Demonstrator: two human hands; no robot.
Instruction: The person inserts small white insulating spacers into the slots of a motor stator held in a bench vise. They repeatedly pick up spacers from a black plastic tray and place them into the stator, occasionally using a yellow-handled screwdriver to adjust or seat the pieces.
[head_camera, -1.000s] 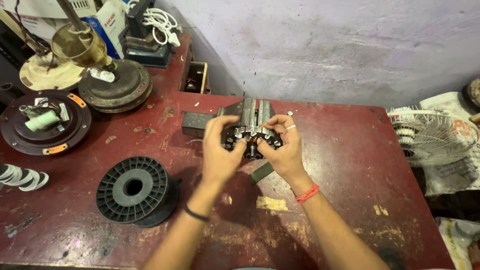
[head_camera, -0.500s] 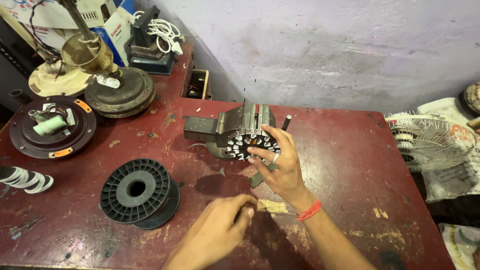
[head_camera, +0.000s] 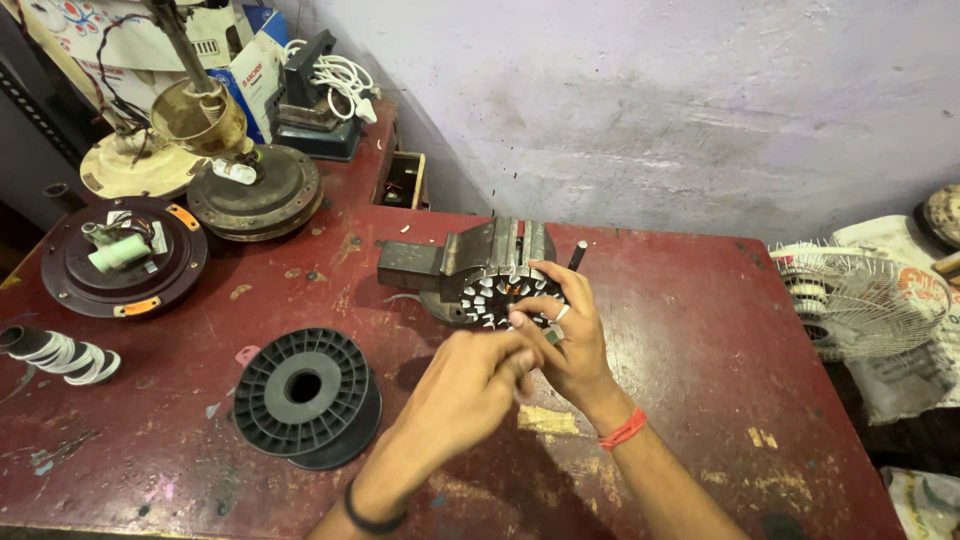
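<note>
Since half a second ago the left hand (head_camera: 470, 375) has risen to join the right hand (head_camera: 565, 345) just below the slotted stator core (head_camera: 500, 290) clamped in the single vise (head_camera: 470, 265). Both hands' fingertips pinch together; what they pinch I cannot tell. Prying sideways could chip a slot tooth. One black spool (head_camera: 305, 390) lies left of the vise.

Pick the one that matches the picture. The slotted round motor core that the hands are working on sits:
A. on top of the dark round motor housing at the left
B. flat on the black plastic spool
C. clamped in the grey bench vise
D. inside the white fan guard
C: the slotted motor core stands between the jaws of the bench vise, with the right hand on it and the left hand meeting it just below.
</note>
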